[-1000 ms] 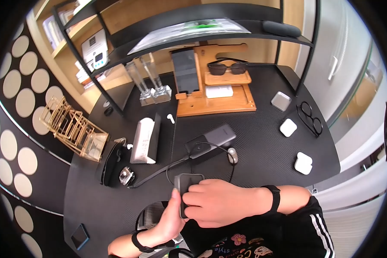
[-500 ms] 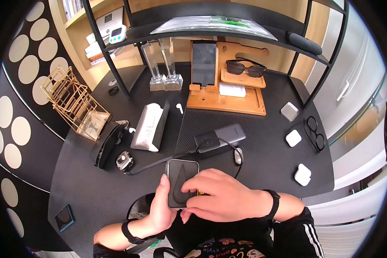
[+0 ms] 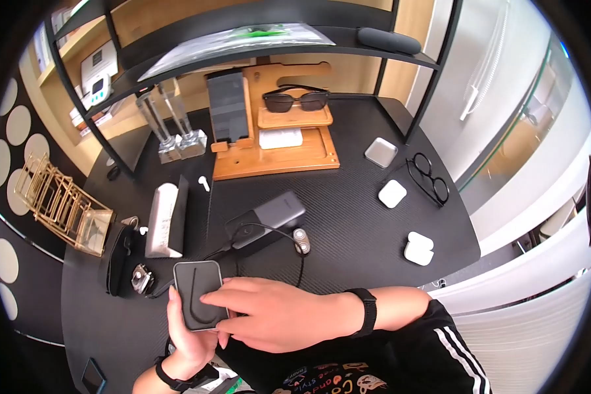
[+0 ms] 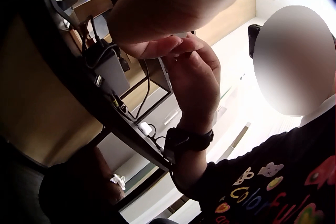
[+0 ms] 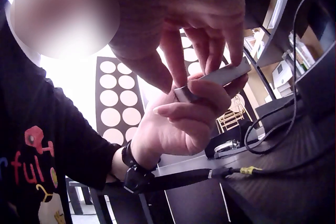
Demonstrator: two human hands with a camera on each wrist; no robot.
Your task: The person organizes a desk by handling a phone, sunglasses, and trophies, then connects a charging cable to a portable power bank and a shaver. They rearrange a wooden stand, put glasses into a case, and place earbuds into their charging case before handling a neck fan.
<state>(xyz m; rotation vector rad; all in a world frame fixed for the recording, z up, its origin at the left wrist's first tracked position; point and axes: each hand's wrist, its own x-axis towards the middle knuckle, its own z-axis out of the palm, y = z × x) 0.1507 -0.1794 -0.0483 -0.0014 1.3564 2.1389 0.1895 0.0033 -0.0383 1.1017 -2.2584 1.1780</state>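
Note:
In the head view, my left hand [image 3: 187, 338] holds a small shallow metal tin [image 3: 207, 278] with a dark lining facing up. A dark curved line, like a groove or thin cord, runs along the lining. Above the tin is my right hand [image 3: 279, 312]; its index fingertip touches the lining and another fingertip lies at the lower right edge. The right wrist view shows the grey tin's edge [image 5: 226, 75] from the side, with the left fingers beneath and the right fingers reaching down onto it. In the left wrist view, the left hand [image 4: 178, 3] blocks the tin.
Past the hands lies a dark power bank [image 3: 269, 213] with a black cable, beside a small silver gadget [image 3: 301, 240]. White earbud cases [image 3: 392, 193], a silver square lid [image 3: 381, 152] and glasses [image 3: 428, 178] lie to the right. A wooden stand [image 3: 279, 164] holds sunglasses [image 3: 295, 100].
The tin has turned from edge-on to face-up, showing its lining. The right fingers have moved from covering it to its right side. The head view has shifted.

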